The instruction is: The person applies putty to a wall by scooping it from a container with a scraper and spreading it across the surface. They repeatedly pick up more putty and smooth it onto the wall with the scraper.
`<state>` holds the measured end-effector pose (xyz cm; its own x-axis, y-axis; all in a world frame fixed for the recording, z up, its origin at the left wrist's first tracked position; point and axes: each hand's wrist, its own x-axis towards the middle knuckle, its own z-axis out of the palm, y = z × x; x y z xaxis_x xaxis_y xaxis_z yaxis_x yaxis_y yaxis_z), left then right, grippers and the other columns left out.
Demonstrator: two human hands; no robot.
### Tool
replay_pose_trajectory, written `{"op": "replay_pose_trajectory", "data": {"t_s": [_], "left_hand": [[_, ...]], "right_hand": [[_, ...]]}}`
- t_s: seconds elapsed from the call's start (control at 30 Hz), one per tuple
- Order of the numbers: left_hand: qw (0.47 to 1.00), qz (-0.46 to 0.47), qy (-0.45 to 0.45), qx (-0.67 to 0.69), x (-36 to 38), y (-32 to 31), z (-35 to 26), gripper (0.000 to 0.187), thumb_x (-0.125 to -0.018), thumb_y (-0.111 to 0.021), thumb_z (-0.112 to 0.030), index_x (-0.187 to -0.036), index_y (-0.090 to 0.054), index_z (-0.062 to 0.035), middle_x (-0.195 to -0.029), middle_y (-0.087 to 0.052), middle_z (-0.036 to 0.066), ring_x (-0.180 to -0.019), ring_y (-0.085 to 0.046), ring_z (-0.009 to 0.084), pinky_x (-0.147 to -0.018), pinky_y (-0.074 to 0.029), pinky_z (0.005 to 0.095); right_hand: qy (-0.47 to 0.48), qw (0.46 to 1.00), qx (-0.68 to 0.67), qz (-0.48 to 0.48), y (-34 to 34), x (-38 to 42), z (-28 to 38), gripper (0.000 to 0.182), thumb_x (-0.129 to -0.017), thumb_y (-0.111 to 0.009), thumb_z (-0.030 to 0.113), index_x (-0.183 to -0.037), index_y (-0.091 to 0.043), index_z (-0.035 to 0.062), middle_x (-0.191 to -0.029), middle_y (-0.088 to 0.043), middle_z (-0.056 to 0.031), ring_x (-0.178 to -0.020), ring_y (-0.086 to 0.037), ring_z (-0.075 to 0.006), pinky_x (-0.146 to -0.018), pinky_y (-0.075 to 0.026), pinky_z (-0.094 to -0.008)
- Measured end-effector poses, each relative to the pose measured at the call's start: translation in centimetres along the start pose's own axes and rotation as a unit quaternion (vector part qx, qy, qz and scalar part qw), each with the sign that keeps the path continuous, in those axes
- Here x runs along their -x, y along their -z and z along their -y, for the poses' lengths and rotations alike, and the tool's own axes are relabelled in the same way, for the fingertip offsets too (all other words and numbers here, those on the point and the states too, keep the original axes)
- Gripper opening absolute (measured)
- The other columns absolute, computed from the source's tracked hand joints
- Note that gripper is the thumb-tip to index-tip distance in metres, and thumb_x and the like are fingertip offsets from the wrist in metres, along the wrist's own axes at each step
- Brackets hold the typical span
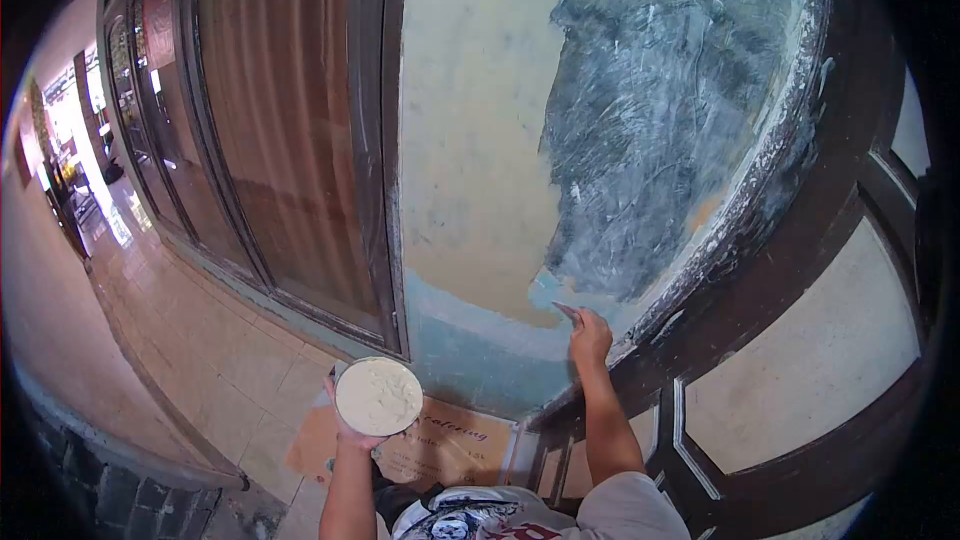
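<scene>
My right hand [592, 342] is closed around a small putty knife [566, 310]. Its blade end is right at the wall [475, 160], by a pale blue spot [543, 290] under the lower end of a rough grey patch [650, 140]. Lower and to the left, my left hand [354, 434] grips a round tub [343, 417] from beneath and the side. Cream-coloured paste [380, 395] with an uneven, scooped surface fills it. Beige paint covers the wall left of the grey patch, and a blue-green band [465, 345] runs along its bottom.
On the floor by the wall lies a printed orange sheet [440, 450]. A brown-framed window [285, 140] with a curtain is on the left. Dark wooden panelling [800, 370] stands close on the right. A tiled walkway [190, 310] leads away at the left, beside a low wall [80, 360].
</scene>
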<state>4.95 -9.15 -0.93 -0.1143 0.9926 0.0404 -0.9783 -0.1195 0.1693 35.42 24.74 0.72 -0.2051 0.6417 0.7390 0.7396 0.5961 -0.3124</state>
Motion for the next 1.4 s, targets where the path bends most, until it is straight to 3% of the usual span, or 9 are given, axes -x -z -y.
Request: {"op": "replay_pose_trajectory", "data": {"t_s": [0.23, 0.37, 0.53, 0.67, 0.77, 0.83, 0.93, 1.07, 1.4], "left_hand": [[1.0, 0.012, 0.005, 0.001, -0.2, 0.1, 0.2, 0.114, -0.073, -0.036, -0.099, -0.15, -0.045, -0.0153, -0.133, -0.056, 0.034, -0.09, -0.06, 0.0671, -0.055, -0.059, 0.0653], [0.998, -0.06, -0.03, 0.006, -0.1, 0.8, 0.2, 0.116, -0.072, -0.037, -0.099, -0.15, -0.044, -0.0135, -0.134, -0.056, 0.035, -0.09, -0.06, 0.0675, -0.054, -0.059, 0.0648], [0.996, -0.082, -0.033, 0.022, -0.1, 0.5, 0.6, 0.115, -0.074, -0.039, -0.098, -0.15, -0.043, -0.0126, -0.133, -0.056, 0.036, -0.091, -0.06, 0.0679, -0.055, -0.06, 0.0655], [1.0, 0.009, 0.003, 0.003, -0.3, -0.7, 0.4, 0.113, -0.075, -0.037, -0.097, -0.15, -0.044, -0.0128, -0.134, -0.056, 0.035, -0.094, -0.059, 0.0679, -0.056, -0.06, 0.0674], [0.999, 0.022, 0.008, 0.025, -0.3, -1.6, 0.6, 0.112, -0.075, -0.037, -0.097, -0.149, -0.046, -0.0131, -0.135, -0.056, 0.034, -0.095, -0.06, 0.0667, -0.057, -0.057, 0.0703], [0.991, -0.099, -0.069, 0.058, -0.6, -1.8, 1.2, 0.112, -0.075, -0.036, -0.098, -0.148, -0.047, -0.0131, -0.135, -0.056, 0.033, -0.095, -0.06, 0.0659, -0.06, -0.054, 0.0728], [0.999, -0.03, -0.01, 0.016, -0.7, -0.2, 0.6, 0.113, -0.075, -0.034, -0.098, -0.148, -0.047, -0.013, -0.135, -0.057, 0.033, -0.094, -0.06, 0.066, -0.059, -0.054, 0.0715], [0.997, -0.062, -0.036, 0.007, -0.8, -0.4, 0.6, 0.114, -0.075, -0.034, -0.099, -0.149, -0.046, -0.0124, -0.135, -0.057, 0.033, -0.092, -0.061, 0.0671, -0.054, -0.057, 0.0675], [0.996, -0.072, -0.029, 0.037, -2.2, -1.4, 0.8, 0.114, -0.074, -0.036, -0.098, -0.152, -0.043, -0.0142, -0.134, -0.056, 0.034, -0.094, -0.06, 0.0672, -0.056, -0.058, 0.0698]], "right_hand": [[-0.089, 0.975, 0.048, 0.196, -1.9, 3.6, -0.2, 0.012, -0.089, -0.065, 0.008, -0.097, -0.072, 0.0097, -0.093, -0.071, -0.0165, -0.088, -0.067, -0.0415, -0.078, -0.053, -0.0523], [-0.035, 0.999, -0.009, -0.004, 0.6, 0.4, 0.7, 0.018, -0.086, -0.064, 0.003, -0.101, -0.073, 0.0095, -0.099, -0.073, -0.0139, -0.092, -0.068, -0.0391, -0.08, -0.054, -0.0509], [-0.086, 0.979, 0.025, 0.181, 0.0, 4.7, -0.8, 0.016, -0.09, -0.062, 0.005, -0.102, -0.073, 0.0084, -0.098, -0.072, -0.0157, -0.093, -0.067, -0.04, -0.081, -0.054, -0.0522], [-0.02, 1.0, 0.008, 0.001, -0.5, 1.6, -2.6, 0.013, -0.091, -0.063, 0.008, -0.099, -0.073, 0.0083, -0.093, -0.072, -0.0139, -0.089, -0.068, -0.0396, -0.078, -0.053, -0.0517], [-0.037, 0.999, 0.007, 0.003, 0.3, 3.4, -2.4, 0.012, -0.09, -0.064, 0.009, -0.099, -0.073, 0.0077, -0.094, -0.072, -0.0138, -0.087, -0.068, -0.039, -0.077, -0.053, -0.0517], [-0.006, 1.0, -0.026, 0.006, -0.2, 5.3, -2.3, 0.012, -0.09, -0.065, 0.01, -0.099, -0.073, 0.0078, -0.094, -0.072, -0.0145, -0.086, -0.068, -0.0394, -0.077, -0.054, -0.0519], [-0.072, 0.982, 0.056, 0.167, -1.5, 4.6, -2.5, 0.014, -0.089, -0.066, 0.009, -0.101, -0.072, 0.0065, -0.096, -0.072, -0.0157, -0.087, -0.067, -0.04, -0.076, -0.053, -0.0522], [-0.019, 0.999, -0.018, -0.017, 1.1, 0.8, -1.1, 0.015, -0.089, -0.063, 0.006, -0.101, -0.072, 0.0086, -0.096, -0.071, -0.0155, -0.09, -0.066, -0.0399, -0.079, -0.052, -0.0512], [-0.062, 0.995, 0.007, 0.079, 0.2, 0.0, -1.6, 0.017, -0.087, -0.065, 0.005, -0.1, -0.075, 0.009, -0.097, -0.073, -0.0154, -0.092, -0.067, -0.0407, -0.079, -0.053, -0.0525]]}}
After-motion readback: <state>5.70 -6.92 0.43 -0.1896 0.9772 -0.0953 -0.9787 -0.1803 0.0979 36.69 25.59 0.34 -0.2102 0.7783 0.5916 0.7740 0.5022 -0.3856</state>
